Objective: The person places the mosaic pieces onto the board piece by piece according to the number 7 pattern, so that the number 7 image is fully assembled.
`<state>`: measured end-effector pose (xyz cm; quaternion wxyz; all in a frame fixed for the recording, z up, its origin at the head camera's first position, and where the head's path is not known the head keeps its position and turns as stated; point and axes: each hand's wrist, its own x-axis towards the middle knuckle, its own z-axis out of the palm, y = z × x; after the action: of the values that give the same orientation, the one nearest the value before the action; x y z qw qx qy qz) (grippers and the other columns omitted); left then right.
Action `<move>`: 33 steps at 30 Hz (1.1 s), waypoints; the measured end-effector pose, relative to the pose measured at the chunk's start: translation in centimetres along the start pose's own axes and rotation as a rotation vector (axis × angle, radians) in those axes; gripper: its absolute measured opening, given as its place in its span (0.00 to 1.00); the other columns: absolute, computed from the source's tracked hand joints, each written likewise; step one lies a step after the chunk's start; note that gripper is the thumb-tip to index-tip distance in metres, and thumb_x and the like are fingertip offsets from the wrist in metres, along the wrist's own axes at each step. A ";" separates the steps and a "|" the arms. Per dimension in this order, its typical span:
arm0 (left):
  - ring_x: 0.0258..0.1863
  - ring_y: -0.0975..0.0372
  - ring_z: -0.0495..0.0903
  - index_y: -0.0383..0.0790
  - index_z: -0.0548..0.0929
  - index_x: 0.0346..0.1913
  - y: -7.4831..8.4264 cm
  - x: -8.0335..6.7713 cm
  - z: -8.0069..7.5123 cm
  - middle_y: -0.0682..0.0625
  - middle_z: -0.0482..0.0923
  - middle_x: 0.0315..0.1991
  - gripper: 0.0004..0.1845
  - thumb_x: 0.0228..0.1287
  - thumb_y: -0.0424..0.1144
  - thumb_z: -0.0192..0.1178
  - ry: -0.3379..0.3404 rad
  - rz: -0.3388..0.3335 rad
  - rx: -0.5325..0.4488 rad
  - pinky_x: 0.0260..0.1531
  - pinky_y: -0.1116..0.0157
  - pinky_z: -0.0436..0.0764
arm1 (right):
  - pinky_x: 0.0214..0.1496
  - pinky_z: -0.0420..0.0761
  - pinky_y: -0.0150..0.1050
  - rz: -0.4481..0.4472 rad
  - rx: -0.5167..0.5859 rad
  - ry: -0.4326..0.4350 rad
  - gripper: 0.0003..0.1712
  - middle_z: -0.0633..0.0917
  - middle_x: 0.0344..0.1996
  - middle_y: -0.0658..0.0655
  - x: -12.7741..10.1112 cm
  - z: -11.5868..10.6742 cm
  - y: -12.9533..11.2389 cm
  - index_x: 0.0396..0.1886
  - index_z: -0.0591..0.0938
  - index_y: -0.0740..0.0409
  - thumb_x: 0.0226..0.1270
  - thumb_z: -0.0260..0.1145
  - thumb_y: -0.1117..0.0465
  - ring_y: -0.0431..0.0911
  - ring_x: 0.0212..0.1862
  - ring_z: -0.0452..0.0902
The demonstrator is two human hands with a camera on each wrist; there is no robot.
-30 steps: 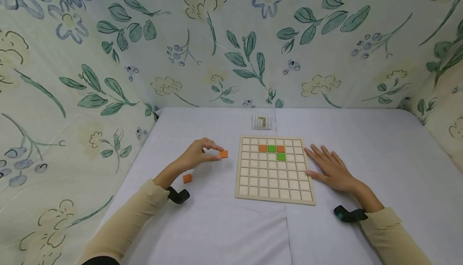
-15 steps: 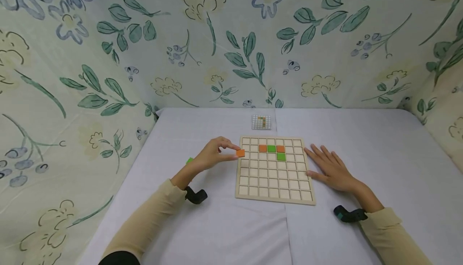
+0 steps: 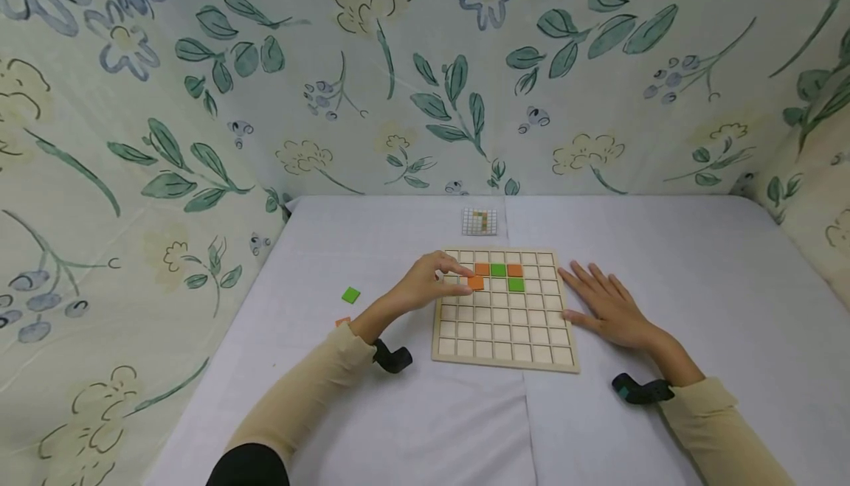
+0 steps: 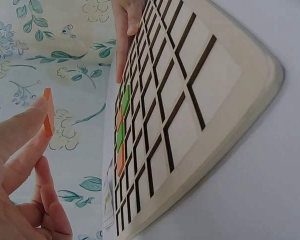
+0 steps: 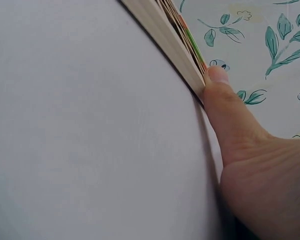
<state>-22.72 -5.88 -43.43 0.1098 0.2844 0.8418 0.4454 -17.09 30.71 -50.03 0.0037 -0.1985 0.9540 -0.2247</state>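
Observation:
A wooden grid board [image 3: 505, 353] lies on the white table. Two orange tiles [image 3: 514, 270] with a green tile [image 3: 498, 270] between them sit in its second row, and another green tile [image 3: 516, 285] lies below. My left hand [image 3: 425, 290] pinches an orange tile [image 3: 475, 283] [image 4: 48, 111] over the board's upper left cells, just above the surface. My right hand [image 3: 607, 309] lies flat on the table, its thumb [image 5: 225, 100] against the board's right edge [image 5: 165, 40].
A loose green tile [image 3: 350, 295] and an orange tile [image 3: 342, 320], partly hidden by my left sleeve, lie on the table left of the board. A small pattern card [image 3: 479, 222] sits beyond the board. Floral cloth walls enclose the table.
My left hand has carried the orange tile rightward from the table onto the board's upper left area. The right hand has stayed put.

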 end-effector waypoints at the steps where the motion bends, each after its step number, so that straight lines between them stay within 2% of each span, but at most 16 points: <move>1: 0.49 0.53 0.72 0.42 0.89 0.50 0.1 0.2 0.2 0.51 0.79 0.47 0.17 0.58 0.41 0.74 -0.001 -0.001 0.005 0.47 0.57 0.72 | 0.71 0.30 0.65 0.001 -0.001 -0.002 0.46 0.48 0.78 0.68 0.0 0.0 0.0 0.81 0.52 0.53 0.73 0.62 0.43 0.67 0.77 0.34; 8: 0.49 0.57 0.73 0.40 0.89 0.49 0.4 1.2 1.5 0.49 0.82 0.47 0.17 0.58 0.41 0.74 -0.016 0.021 0.031 0.52 0.52 0.74 | 0.71 0.31 0.65 -0.005 0.003 0.008 0.47 0.49 0.78 0.68 0.0 -0.1 -0.1 0.81 0.52 0.52 0.72 0.63 0.44 0.67 0.77 0.34; 17: 0.49 0.63 0.73 0.42 0.90 0.48 0.8 2.1 3.0 0.53 0.83 0.47 0.15 0.57 0.40 0.74 -0.021 0.008 0.025 0.54 0.58 0.74 | 0.71 0.31 0.65 -0.003 -0.009 0.005 0.46 0.49 0.78 0.68 0.0 0.0 0.0 0.81 0.52 0.52 0.73 0.62 0.43 0.67 0.77 0.34; 25: 0.49 0.54 0.74 0.44 0.90 0.48 1.3 2.6 4.3 0.52 0.79 0.47 0.15 0.57 0.41 0.74 -0.033 -0.022 -0.001 0.44 0.66 0.71 | 0.71 0.32 0.66 -0.003 -0.008 0.007 0.46 0.50 0.77 0.69 0.0 -0.2 -0.3 0.81 0.53 0.53 0.72 0.63 0.44 0.68 0.76 0.35; 33: 0.48 0.64 0.75 0.43 0.91 0.47 1.2 3.3 5.5 0.56 0.84 0.46 0.16 0.55 0.42 0.76 -0.023 0.001 0.029 0.51 0.67 0.73 | 0.71 0.32 0.66 0.008 -0.009 -0.016 0.47 0.49 0.78 0.68 0.0 -0.4 -0.5 0.81 0.52 0.53 0.72 0.62 0.43 0.68 0.76 0.35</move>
<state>-22.55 0.35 -45.36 0.1148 0.2915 0.8468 0.4298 -16.94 30.46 -49.46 0.0115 -0.1963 0.9557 -0.2190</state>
